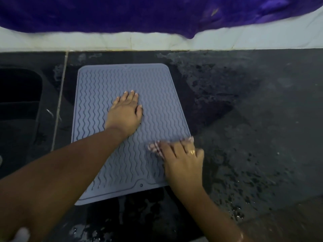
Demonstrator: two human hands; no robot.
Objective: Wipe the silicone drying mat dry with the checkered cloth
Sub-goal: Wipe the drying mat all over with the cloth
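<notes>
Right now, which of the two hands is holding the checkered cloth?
The right hand, the ringed one at the mat's right edge, has cloth under its fingers. The left hand lies flat and bare mid-mat.

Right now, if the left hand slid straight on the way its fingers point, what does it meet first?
Only more drying mat: the left hand lies flat on it, fingers aimed at the mat's far edge. Past that, probably wet dark counter, then the white wall.

Bare forearms, no sleeves, right hand [181, 159] wearing gold ring [192, 152] (finger unclear)
</notes>
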